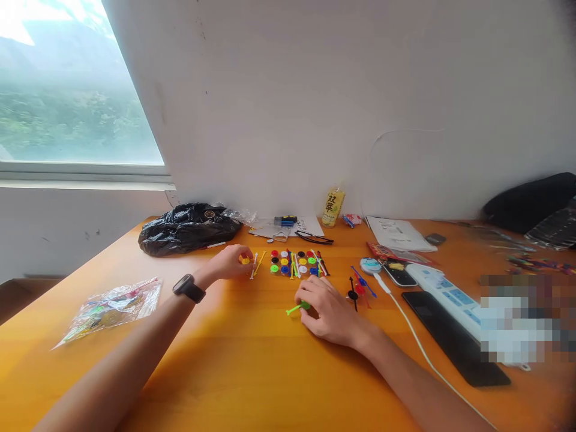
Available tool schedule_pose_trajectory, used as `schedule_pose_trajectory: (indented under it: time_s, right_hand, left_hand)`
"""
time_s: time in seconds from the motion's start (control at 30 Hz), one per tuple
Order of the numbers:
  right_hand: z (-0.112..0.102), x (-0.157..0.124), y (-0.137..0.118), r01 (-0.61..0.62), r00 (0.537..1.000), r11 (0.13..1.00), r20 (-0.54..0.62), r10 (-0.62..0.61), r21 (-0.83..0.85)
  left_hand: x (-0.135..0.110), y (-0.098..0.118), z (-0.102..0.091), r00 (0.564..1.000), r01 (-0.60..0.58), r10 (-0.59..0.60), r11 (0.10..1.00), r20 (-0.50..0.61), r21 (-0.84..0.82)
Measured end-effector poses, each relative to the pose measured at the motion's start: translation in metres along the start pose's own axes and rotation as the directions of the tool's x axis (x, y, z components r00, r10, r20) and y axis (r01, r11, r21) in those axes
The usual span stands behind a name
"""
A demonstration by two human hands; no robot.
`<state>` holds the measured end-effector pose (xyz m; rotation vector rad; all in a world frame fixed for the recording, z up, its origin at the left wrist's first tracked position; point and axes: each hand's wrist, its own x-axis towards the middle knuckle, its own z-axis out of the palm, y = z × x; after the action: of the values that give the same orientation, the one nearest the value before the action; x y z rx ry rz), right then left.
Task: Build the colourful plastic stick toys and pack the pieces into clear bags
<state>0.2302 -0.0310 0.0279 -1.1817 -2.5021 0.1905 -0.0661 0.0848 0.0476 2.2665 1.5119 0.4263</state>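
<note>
My left hand (230, 262), with a black watch on its wrist, is closed on a small yellow disc (245, 261). Just right of its fingertips lie a white stick and a yellow arrow-like stick (260, 264). Nearer to me, my right hand (327, 311) rests low over the table, its thumb and fingers closed around a green spinner (294, 309) with an arrow pointer. Beyond that hand, coloured discs (284, 261) sit in short rows with thin sticks among them. To its right are a black spinner (353, 294), a red one and a blue one (363, 282).
A clear bag of coloured parts (114, 306) lies at the left, a black plastic bag (189, 228) behind it. Along the back stand a yellow bottle (333, 207) and glasses (314, 237). A power strip (445, 294), white cable (416, 342) and black phone-like slab (454, 336) line the right.
</note>
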Motion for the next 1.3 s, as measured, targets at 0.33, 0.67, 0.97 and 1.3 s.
schedule_pose_trajectory:
  time_s: [0.33, 0.67, 0.97, 1.3]
  right_hand:
    - [-0.024, -0.009, 0.025, -0.146, 0.975, 0.965, 0.132, 0.178, -0.219]
    - [-0.038, -0.021, 0.041, -0.264, 0.932, 0.875, 0.128, 0.340, -0.405]
    - [-0.036, -0.006, 0.022, -0.209, 0.973, 0.919, -0.162, 0.163, -0.335]
    - [-0.029, -0.011, 0.033, -0.284, 0.959, 0.886, -0.098, 0.267, -0.367]
  left_hand:
    - [-0.001, 0.002, 0.002, 1.000, 0.005, -0.005, 1.000, 0.030, 0.004]
    - [-0.004, 0.000, -0.012, 0.989, 0.047, -0.032, 0.993, 0.141, -0.105]
    - [-0.001, -0.008, -0.012, 0.997, -0.025, 0.029, 0.998, 0.066, -0.059]
    - [-0.003, 0.002, -0.010, 0.995, -0.039, 0.048, 0.993, 0.089, -0.107]
